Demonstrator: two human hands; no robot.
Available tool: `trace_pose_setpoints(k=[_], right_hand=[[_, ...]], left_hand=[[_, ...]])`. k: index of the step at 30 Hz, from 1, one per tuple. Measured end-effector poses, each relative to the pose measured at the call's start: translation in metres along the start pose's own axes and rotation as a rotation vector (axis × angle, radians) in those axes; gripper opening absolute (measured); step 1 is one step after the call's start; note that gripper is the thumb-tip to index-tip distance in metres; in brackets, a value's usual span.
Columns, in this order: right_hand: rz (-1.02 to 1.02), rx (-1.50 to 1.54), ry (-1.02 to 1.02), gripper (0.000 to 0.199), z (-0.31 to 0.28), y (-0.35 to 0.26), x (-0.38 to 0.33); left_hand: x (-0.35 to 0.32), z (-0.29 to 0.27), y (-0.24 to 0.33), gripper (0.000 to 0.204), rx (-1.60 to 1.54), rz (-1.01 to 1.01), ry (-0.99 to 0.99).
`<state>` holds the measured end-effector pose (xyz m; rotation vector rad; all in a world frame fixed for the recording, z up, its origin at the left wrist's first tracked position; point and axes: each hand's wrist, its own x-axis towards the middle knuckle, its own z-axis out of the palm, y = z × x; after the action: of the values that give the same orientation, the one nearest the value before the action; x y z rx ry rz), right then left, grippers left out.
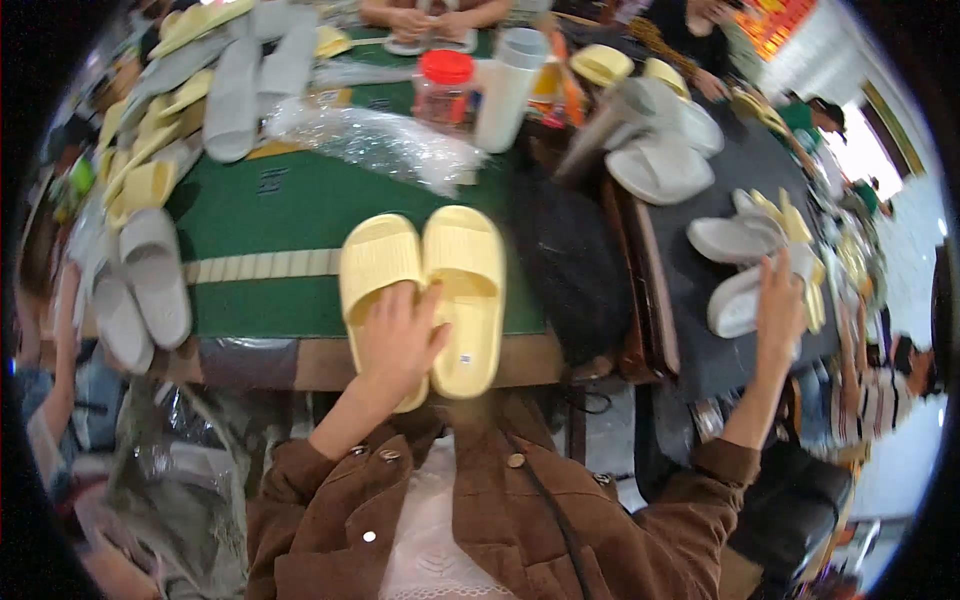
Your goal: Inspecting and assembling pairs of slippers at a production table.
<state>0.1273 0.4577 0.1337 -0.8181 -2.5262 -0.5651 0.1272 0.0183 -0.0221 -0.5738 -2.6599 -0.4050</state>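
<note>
A pair of pale yellow slippers stands side by side in front of me, the left slipper and the right slipper. Their heels reach past the table's near edge. My left hand grips the left one by its footbed and inner edge, fingertips by the strap and thumb reaching toward its mate. Out to the right, my right hand is stretched over a grey slipper, fingers extended and slightly blurred. Another grey slipper lies just beyond, with yellow slippers beside it.
Grey and yellow slippers are heaped at the back left, and a grey pair lies nearer. Clear plastic bags, a red-lidded jar and a tall cup stand on the green table. Other people work around.
</note>
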Motion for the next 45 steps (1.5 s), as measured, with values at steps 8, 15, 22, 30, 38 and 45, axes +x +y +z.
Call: trace_pose_setpoints(k=[8,15,22,30,38,45], right_hand=[[-0.116,-0.017,-0.123,0.047,0.047,0.014,0.040],[-0.274,0.004,-0.058,0.045,0.067,0.011,0.038],[-0.224,-0.054,0.001,0.042,0.075,0.003,0.066],[-0.226,-0.133,0.108,0.039,0.092,-0.003,0.056],[-0.229,-0.108,0.153,0.036,0.102,-0.002,0.055],[-0.239,-0.134,0.155,0.034,0.109,0.002,0.056]], left_hand=[[-0.005,-0.007,0.003,0.047,-0.092,-0.047,0.033],[-0.003,-0.008,0.004,0.048,-0.117,-0.075,-0.012],[0.003,-0.003,0.002,0.048,-0.115,-0.080,0.180],[0.005,-0.020,-0.045,0.042,0.015,-0.206,0.088],[0.033,-0.098,-0.166,0.029,0.483,-0.336,0.474],[0.043,-0.193,-0.310,0.026,0.883,-0.658,0.288]])
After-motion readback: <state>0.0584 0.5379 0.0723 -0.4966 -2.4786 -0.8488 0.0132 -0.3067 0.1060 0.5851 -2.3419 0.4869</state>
